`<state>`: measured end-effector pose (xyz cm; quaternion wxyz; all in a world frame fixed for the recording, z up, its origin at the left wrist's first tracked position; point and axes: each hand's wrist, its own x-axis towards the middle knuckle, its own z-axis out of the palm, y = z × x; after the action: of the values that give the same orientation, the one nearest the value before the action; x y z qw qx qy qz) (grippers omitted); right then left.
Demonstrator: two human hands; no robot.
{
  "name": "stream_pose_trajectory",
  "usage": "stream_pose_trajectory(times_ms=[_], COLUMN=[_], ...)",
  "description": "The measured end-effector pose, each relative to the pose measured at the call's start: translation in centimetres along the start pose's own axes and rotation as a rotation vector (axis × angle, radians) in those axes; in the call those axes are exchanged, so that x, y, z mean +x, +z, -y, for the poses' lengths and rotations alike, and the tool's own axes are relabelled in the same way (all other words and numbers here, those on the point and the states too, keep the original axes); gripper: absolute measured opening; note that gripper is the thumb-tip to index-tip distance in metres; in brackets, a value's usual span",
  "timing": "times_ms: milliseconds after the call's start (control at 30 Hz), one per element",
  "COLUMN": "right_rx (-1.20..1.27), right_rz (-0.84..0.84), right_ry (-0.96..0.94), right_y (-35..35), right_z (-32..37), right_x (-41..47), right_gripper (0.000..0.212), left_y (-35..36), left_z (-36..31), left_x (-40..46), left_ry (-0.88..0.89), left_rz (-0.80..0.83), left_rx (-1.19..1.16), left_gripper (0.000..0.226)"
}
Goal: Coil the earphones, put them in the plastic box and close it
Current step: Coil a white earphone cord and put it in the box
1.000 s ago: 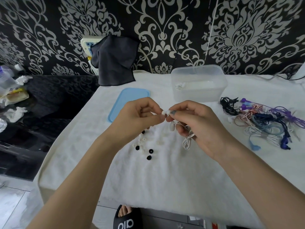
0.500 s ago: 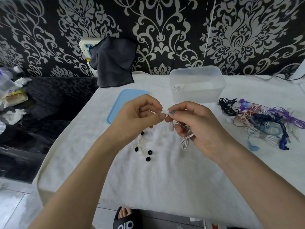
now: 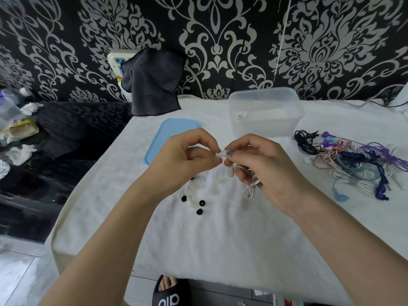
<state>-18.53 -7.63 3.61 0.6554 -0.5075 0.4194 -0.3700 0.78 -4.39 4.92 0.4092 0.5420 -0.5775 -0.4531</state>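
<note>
My right hand (image 3: 262, 166) grips a pair of white earphones (image 3: 250, 188); their coiled cord hangs below my fingers and one earbud dangles under my thumb. My left hand (image 3: 187, 160) pinches a small white ear tip at the other earbud, held between both hands' fingertips. The clear plastic box (image 3: 266, 114) stands open behind my hands with a white earphone inside. Its light blue lid (image 3: 170, 138) lies flat to the box's left, partly hidden by my left hand.
Several loose black and white ear tips (image 3: 194, 199) lie on the white cloth (image 3: 209, 239) under my left wrist. A tangle of coloured earphones (image 3: 355, 164) sits at the right. A dark cloth (image 3: 152, 85) hangs at the wall. A black counter with clutter is at the left.
Both hands have stayed together over the cloth, with only small finger movements at the earbud. The view has shifted slightly.
</note>
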Motion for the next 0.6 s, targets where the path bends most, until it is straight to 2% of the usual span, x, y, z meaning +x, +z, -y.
stream_pose_trajectory(times_ms=[600], right_rx=[-0.059], right_rz=[-0.031], right_ry=[-0.1], right_y=[0.25], right_z=[0.11], right_x=[-0.31], right_gripper=[0.004], left_y=[0.24], left_z=[-0.74], left_x=[-0.11], left_ry=[-0.032], left_rz=[-0.08], left_rx=[0.021], left_gripper=[0.015])
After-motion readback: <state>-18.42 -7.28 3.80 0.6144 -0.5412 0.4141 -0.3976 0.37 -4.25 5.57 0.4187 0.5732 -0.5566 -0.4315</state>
